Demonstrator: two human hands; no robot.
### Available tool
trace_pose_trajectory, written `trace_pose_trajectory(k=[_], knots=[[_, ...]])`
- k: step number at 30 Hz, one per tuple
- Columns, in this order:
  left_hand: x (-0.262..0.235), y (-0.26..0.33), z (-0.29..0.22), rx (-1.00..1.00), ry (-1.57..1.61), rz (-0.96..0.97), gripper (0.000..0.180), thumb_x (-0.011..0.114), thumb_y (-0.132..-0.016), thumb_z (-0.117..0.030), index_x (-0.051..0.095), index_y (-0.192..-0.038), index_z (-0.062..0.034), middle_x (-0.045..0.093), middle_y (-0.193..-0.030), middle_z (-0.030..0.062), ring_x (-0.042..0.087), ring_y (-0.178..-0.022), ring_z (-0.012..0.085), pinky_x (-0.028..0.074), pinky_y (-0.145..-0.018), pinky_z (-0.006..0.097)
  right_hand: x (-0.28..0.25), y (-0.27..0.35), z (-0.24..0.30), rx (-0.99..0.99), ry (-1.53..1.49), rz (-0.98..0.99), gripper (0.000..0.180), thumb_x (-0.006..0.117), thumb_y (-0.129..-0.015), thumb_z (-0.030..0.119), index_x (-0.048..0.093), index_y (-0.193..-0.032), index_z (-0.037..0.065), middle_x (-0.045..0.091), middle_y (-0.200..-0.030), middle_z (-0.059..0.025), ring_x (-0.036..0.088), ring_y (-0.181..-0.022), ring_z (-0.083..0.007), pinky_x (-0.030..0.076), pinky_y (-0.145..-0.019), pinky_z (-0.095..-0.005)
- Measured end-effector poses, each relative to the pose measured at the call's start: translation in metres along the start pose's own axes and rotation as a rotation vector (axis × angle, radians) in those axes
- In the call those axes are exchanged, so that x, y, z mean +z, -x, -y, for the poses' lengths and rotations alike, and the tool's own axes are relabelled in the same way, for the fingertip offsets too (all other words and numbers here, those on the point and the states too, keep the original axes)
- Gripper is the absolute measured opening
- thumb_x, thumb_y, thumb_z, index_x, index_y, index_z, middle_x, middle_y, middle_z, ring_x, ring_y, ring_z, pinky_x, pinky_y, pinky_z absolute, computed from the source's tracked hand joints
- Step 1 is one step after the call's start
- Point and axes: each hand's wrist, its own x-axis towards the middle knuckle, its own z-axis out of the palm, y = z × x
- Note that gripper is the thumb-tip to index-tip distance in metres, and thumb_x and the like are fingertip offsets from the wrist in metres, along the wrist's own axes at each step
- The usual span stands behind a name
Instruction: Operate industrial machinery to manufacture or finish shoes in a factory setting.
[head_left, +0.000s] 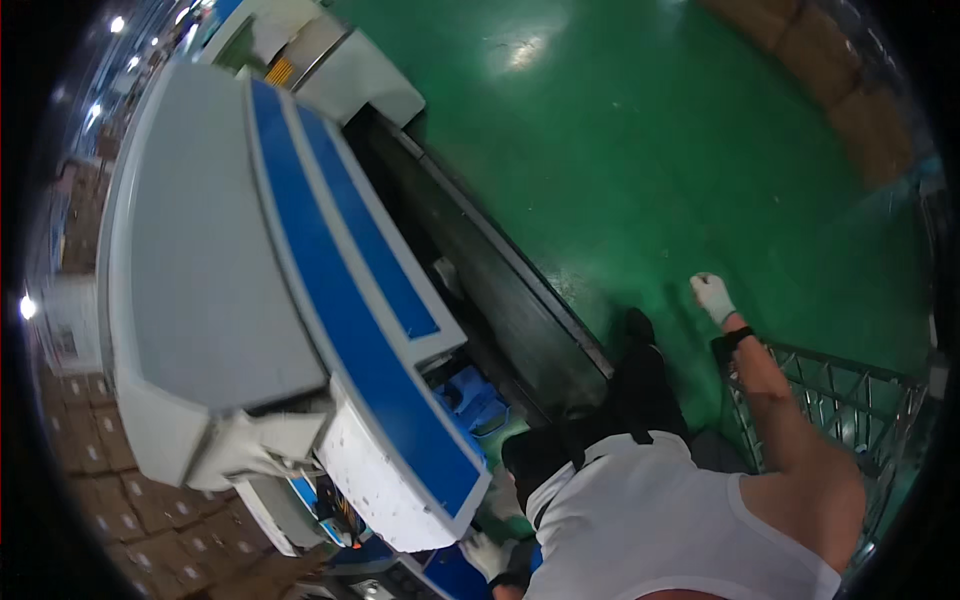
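Observation:
My right hand (712, 296), in a white glove with a black wrist strap, is stretched out over the green floor (640, 150). Its fingers are curled in and nothing shows in it. It hovers just past the top corner of a wire metal cart (850, 395). My left hand (484, 553), also in a white glove, is low at the bottom edge of the picture. It sits against the underside of a big white and blue machine (300, 280) with its fingers apart, partly hidden by my white shirt.
A dark conveyor channel (500, 290) runs along the machine's right side, with a blue part (468, 395) beneath it. Brown cardboard boxes (840, 90) lie at the far right, and more boxes (150, 520) are stacked at the lower left.

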Motion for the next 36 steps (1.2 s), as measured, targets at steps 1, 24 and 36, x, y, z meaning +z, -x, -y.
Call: trace_pose_trajectory(k=[1, 24, 36], knots=[[0.065, 0.031, -0.004, -0.055, -0.065, 0.023, 0.062, 0.078, -0.07, -0.04, 0.064, -0.122, -0.0072, 0.062, -0.113, 0.0227, 0.056, -0.11, 0.0418, 0.041, -0.105, 0.052, 0.047, 0.008, 0.006, 0.072, -0.205, 0.035, 0.023, 0.062, -0.097, 0.025, 0.065, -0.09, 0.002, 0.06, -0.071, -0.0016, 0.054, -0.058, -0.0128, 0.044, -0.052, -0.0337], [-0.1, -0.628, -0.272, -0.462, 1.134, 0.265, 0.05, 0.063, -0.097, -0.028, 0.056, -0.136, 0.0008, 0.068, -0.127, 0.023, 0.065, -0.121, 0.0356, 0.05, -0.104, 0.042, -0.009, -0.388, 0.16, 0.44, -0.134, 0.325, 0.016, 0.06, -0.092, 0.015, 0.055, -0.089, 0.001, 0.051, -0.064, -0.0059, 0.051, -0.05, -0.0206, 0.045, -0.045, -0.0358], [-0.369, -0.952, -0.219, -0.497, 1.179, -0.233, 0.045, 0.066, -0.098, -0.017, 0.054, -0.137, 0.0033, 0.067, -0.127, 0.022, 0.067, -0.118, 0.0281, 0.054, -0.1, 0.037, 0.287, -0.669, 0.556, -0.178, 0.256, 0.535, 0.03, 0.061, -0.094, 0.024, 0.068, -0.105, -0.003, 0.066, -0.082, -0.007, 0.063, -0.072, -0.0154, 0.052, -0.063, -0.0333]])
